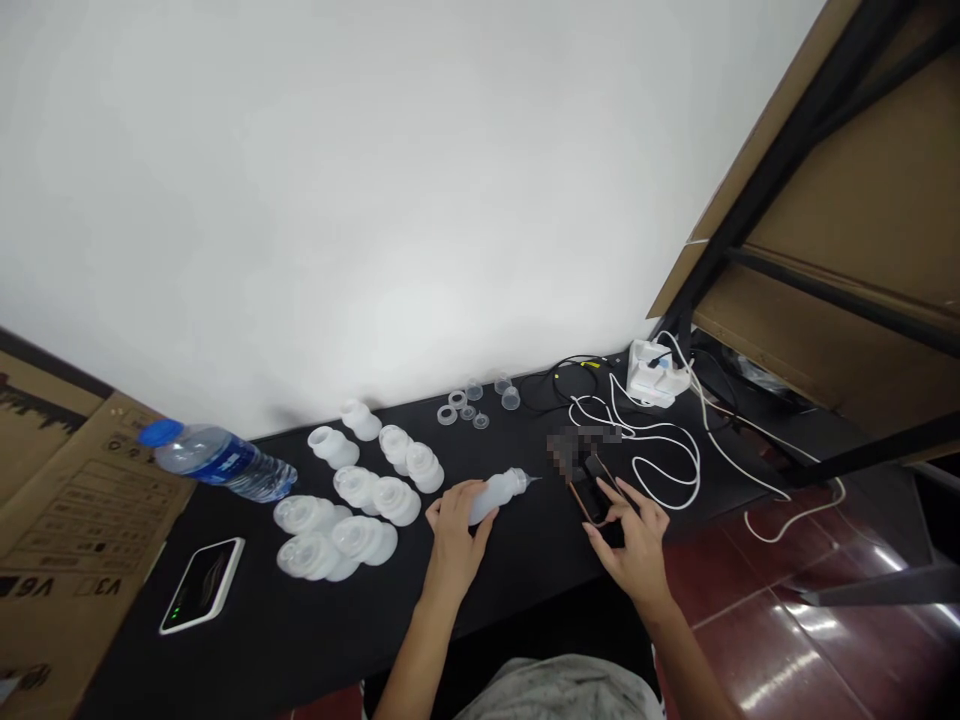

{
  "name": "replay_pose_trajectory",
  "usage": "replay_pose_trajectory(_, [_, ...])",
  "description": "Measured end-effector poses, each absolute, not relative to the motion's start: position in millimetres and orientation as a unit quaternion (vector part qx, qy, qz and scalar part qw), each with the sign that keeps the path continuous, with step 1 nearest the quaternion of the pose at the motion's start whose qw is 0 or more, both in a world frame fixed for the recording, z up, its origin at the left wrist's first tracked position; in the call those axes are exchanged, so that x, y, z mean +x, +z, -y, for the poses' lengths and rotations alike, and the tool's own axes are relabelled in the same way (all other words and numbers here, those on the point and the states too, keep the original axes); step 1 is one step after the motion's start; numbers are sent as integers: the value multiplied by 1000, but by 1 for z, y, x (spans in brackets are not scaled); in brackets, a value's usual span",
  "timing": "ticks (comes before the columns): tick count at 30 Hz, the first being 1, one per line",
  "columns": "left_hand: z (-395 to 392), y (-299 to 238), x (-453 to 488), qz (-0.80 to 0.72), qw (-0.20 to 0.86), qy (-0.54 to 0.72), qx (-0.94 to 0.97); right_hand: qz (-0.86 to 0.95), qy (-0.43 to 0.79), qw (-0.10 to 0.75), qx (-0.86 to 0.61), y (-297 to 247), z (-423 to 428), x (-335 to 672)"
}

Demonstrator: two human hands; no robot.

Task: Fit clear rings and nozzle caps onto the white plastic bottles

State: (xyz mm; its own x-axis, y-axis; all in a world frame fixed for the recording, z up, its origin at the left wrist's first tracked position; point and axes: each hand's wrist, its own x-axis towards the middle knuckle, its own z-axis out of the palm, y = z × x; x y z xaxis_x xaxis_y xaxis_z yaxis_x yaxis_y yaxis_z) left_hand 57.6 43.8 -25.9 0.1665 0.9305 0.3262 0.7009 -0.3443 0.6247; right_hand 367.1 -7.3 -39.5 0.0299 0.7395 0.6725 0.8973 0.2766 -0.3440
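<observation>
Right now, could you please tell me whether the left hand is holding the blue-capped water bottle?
No, the left hand holds a small white bottle, well apart from the water bottle.

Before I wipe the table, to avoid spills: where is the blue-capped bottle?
The blue-capped bottle is at the head view's left, on the black table, between the cardboard box and the white bottles.

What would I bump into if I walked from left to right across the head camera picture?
Cardboard box → blue-capped water bottle → cluster of white bottles → left hand → pointed-tip bottle it holds → right hand → brown panel.
</observation>
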Motion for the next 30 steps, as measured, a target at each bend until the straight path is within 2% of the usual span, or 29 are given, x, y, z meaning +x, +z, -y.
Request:
replay_pose_trajectory(2, [-44, -26, 57, -549, 171, 342, 743, 681, -111, 421, -588, -41, 8, 367])
replay_pose_trajectory(6, [-44, -25, 57, -552, 181, 335, 742, 609, -174, 510, -583, -50, 14, 369])
replay_pose_trajectory(8, [-44, -25, 57, -552, 185, 332, 742, 593, -189, 518, -586, -56, 19, 371])
replay_pose_trajectory(14, [-44, -22, 58, -555, 186, 327, 742, 611, -194, 469, -607, -66, 26, 373])
replay_pose_trajectory(20, [-44, -25, 58, -554, 170, 330, 745, 611, -174, 463, -618, -56, 20, 373])
replay_pose_trajectory(26, [-44, -24, 58, -553, 165, 331, 746, 726, -47, 334, -599, -29, 0, 378])
replay_pose_trajectory(30, [-43, -23, 58, -552, 170, 328, 747, 748, -30, 304, -589, -24, -5, 379])
